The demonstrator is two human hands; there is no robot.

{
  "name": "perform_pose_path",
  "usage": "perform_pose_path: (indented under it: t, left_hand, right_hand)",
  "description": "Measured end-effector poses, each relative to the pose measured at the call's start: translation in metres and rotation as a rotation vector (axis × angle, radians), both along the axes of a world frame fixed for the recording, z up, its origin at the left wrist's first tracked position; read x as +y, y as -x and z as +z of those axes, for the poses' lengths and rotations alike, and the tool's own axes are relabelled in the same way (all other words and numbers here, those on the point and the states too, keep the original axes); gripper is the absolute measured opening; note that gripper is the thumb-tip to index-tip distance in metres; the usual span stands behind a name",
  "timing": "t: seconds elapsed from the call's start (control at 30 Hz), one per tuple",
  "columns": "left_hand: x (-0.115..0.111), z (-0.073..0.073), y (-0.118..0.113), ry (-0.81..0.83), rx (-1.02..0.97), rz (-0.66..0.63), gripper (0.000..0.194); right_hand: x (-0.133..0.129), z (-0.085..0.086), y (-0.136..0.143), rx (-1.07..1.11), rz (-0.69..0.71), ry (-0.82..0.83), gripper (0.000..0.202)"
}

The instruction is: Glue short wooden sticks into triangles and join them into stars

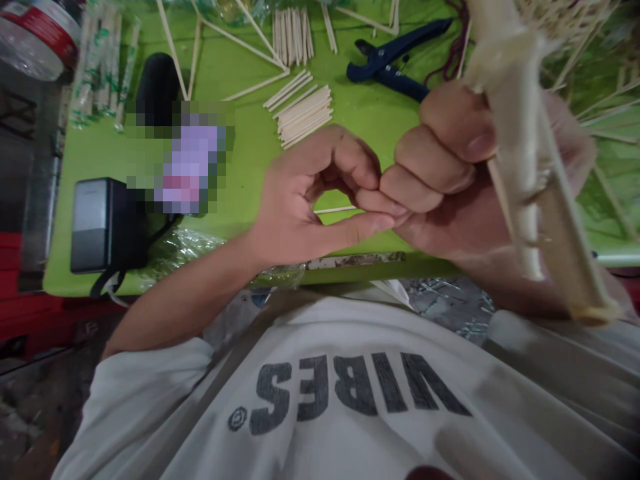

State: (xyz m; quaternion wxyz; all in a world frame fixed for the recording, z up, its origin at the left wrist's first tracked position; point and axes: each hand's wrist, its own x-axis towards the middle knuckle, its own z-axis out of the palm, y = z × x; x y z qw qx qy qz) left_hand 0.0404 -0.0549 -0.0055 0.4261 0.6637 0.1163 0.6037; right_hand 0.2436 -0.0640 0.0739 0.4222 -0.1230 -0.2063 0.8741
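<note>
My right hand (pixel 440 167) is closed in a fist around a frame of glued wooden sticks (pixel 520 153), which rises close to the camera and blurs at its near end. Its thumb presses against the side of the frame. My left hand (pixel 310 200) curls its thumb and fingers into a ring, the tips meeting at the lower fingers of my right hand. Whatever those tips pinch, if anything, is hidden. Through the ring shows a thin pale stick (pixel 335 210). Beyond the left hand lies a pile of short wooden sticks (pixel 305 117).
Blue cutters (pixel 400 60) lie beyond my hands on the green table (pixel 245 153). At left are a phone (pixel 187 163), a black cylinder (pixel 157 90), a black box (pixel 107 223) and wrapped sticks (pixel 103 67). Stick frames (pixel 590 40) crowd the right. Another stick bundle (pixel 293 37) lies farther back.
</note>
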Motion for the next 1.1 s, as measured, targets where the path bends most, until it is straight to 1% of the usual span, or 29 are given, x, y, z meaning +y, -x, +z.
perform_pose_path:
  t: [0.07,0.13,0.17,0.27,0.3,0.37,0.43,0.47,0.53,0.63,0.7,0.8,0.9,1.0,1.1]
  left_hand:
    - [0.000,-0.002,-0.001,-0.007,0.026,0.069,0.046]
    - [-0.001,-0.002,-0.001,-0.018,0.066,0.141,0.054]
    - [-0.002,-0.002,-0.001,-0.030,0.077,0.153,0.054]
    - [0.001,-0.001,-0.001,-0.070,0.054,0.145,0.042]
    - [0.004,-0.001,-0.001,-0.086,0.041,0.141,0.039]
    - [0.011,-0.004,-0.001,-0.158,0.005,0.133,0.039]
    - [0.017,-0.008,0.000,-0.258,-0.037,0.116,0.044]
    - [0.019,-0.010,0.001,-0.273,-0.035,0.112,0.043]
    - [0.020,-0.013,0.004,-0.230,0.015,0.104,0.037]
    - [0.017,-0.015,0.008,-0.162,0.083,0.097,0.038]
    - [0.016,-0.016,0.010,-0.191,0.101,0.105,0.039]
    - [0.016,-0.016,0.013,-0.230,0.126,0.131,0.035]
    - [0.013,-0.013,0.015,-0.203,0.148,0.145,0.034]
    - [0.009,-0.006,0.015,-0.175,0.162,0.160,0.030]
    - [0.015,-0.001,0.012,-0.286,0.115,0.186,0.031]
  right_hand:
    - [0.000,0.003,0.002,-0.041,0.002,-0.035,0.054]
    - [0.000,0.004,0.003,-0.131,-0.004,-0.123,0.055]
    - [0.001,0.005,0.003,-0.178,-0.014,-0.179,0.056]
    - [0.000,0.004,0.002,-0.276,-0.043,-0.306,0.063]
    - [0.000,0.003,0.002,-0.289,-0.047,-0.316,0.066]
    - [-0.001,0.002,0.002,-0.297,-0.063,-0.296,0.065]
    - [-0.002,0.001,0.002,-0.303,-0.077,-0.264,0.058]
    - [-0.002,0.001,0.001,-0.305,-0.086,-0.255,0.054]
    - [0.000,0.002,0.000,-0.321,-0.090,-0.256,0.053]
    - [0.006,0.001,-0.004,-0.385,-0.005,-0.295,0.059]
    - [0.013,-0.003,-0.008,-0.364,0.052,-0.390,0.060]
    - [0.020,-0.013,-0.010,-0.278,0.056,-0.506,0.057]
    - [0.024,-0.021,-0.009,-0.228,0.071,-0.549,0.056]
    - [0.025,-0.024,-0.009,-0.207,0.056,-0.602,0.056]
    - [0.024,-0.025,-0.008,-0.258,0.026,-0.615,0.056]
